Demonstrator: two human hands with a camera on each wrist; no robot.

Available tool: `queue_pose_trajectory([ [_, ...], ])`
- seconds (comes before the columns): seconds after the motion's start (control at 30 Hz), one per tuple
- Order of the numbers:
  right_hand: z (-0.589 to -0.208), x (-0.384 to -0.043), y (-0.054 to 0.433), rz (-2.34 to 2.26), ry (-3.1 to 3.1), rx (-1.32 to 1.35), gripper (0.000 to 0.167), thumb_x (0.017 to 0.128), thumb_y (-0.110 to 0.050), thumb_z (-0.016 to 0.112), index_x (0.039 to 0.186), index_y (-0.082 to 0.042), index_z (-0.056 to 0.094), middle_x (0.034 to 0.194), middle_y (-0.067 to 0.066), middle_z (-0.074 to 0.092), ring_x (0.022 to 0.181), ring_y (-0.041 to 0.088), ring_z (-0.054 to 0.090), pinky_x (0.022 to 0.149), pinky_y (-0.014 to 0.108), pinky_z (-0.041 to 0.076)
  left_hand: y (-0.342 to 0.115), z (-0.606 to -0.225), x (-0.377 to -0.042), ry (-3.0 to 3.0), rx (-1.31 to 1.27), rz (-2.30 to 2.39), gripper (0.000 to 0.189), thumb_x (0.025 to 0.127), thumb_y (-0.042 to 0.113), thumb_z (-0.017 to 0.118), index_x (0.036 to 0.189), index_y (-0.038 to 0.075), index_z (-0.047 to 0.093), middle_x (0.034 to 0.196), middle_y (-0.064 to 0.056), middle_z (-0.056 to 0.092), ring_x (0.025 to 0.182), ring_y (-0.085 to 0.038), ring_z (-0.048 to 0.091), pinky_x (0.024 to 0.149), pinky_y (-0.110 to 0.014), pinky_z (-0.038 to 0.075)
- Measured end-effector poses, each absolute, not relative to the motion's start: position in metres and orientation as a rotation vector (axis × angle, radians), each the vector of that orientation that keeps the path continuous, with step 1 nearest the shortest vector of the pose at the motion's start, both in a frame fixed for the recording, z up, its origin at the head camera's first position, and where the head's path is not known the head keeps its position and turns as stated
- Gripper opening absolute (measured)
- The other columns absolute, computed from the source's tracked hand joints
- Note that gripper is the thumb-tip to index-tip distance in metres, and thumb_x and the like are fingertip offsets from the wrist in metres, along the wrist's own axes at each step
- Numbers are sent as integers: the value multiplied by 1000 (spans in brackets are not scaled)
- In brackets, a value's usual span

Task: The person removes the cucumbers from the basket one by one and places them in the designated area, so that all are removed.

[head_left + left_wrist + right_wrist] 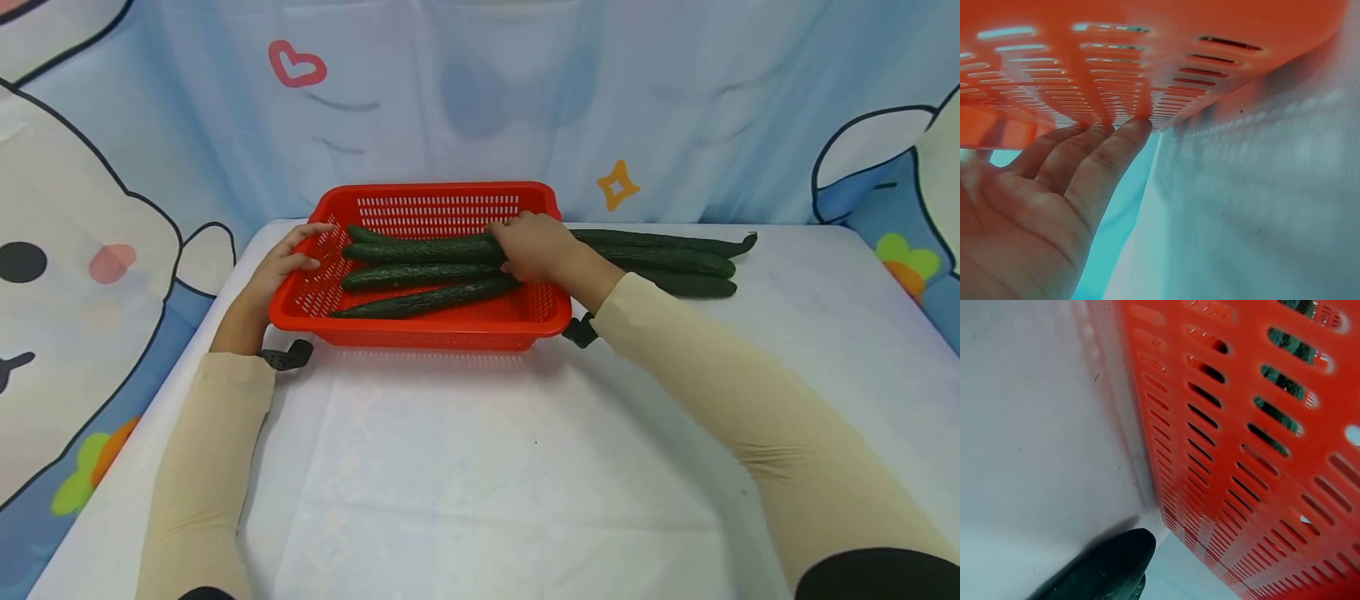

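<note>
A red plastic basket (pixel 420 340) with slotted walls stands at the back of the table, several long dark green cucumbers lying lengthwise inside. My left hand (pixel 281 265) holds its left end, thumb over the rim and other fingers against the outer wall, as the left wrist view shows (pixel 1041 194). Reaching over the right rim, my right hand (pixel 534 246) grips the right end of a cucumber (pixel 427 250) in the basket; its fingertips are partly hidden. The right wrist view shows only the slotted basket wall (pixel 1210 462) and a cucumber tip (pixel 1113 562) outside it, not the hand.
Right of the basket, more cucumbers (pixel 675 262) lie side by side on the white tablecloth (pixel 480 467), partly behind the right forearm. A patterned blue curtain (pixel 480 92) hangs behind the table's far edge.
</note>
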State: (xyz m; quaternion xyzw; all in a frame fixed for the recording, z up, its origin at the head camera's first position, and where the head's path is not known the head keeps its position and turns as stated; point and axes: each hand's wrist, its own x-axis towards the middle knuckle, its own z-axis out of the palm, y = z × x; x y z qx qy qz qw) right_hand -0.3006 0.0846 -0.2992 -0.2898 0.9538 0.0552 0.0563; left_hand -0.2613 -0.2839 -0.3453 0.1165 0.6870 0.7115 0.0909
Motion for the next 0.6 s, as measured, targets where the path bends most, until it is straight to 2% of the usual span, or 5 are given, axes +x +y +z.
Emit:
queue_pose_trajectory([
  [0.3,-302,-305,78,375,2831,-870,76,93,-33,65,154,-8,29,148,19,48,138,38,43,112,51,41,-285,-345,-261,2050,340,2110,51,96,-4,41,139,23,48,147,-14,34,114,-24,57,81,-27,60],
  [0.6,-302,-309,77,271,2853,-871,72,93,-29,67,153,-12,32,142,15,53,130,32,52,107,50,46,-283,-344,-260,2032,353,2127,51,96,-5,41,138,22,48,147,-14,34,115,-25,56,82,-27,60],
])
